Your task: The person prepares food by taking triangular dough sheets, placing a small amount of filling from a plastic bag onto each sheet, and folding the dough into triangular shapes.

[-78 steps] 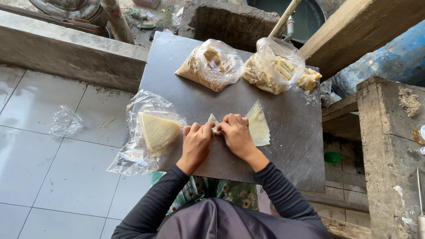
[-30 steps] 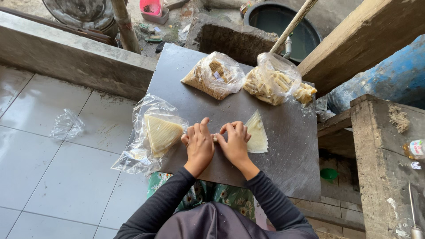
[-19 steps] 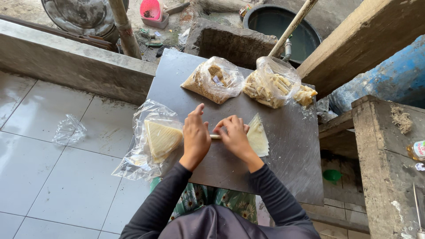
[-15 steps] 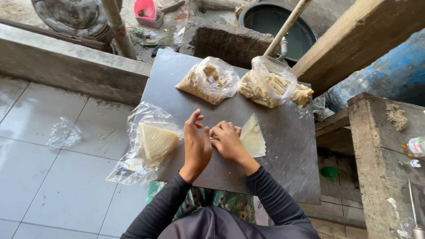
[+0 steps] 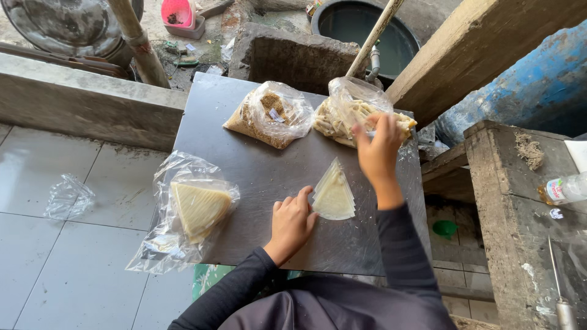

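We see a pale, thin triangular wrapper [image 5: 333, 195] lying flat on the grey counter [image 5: 257, 177] | our left hand [image 5: 292, 221] rests beside it, grip open | our right hand [image 5: 379, 146] reaches into the bag of strips [image 5: 348, 113], fingers loosely spread.

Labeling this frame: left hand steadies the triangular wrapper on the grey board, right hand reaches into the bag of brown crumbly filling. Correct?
Not quite. In the head view the right hand reaches into the clear bag of pale sticks, not the bag of brown crumbly filling beside it. The left hand does touch the triangular wrapper on the grey board.
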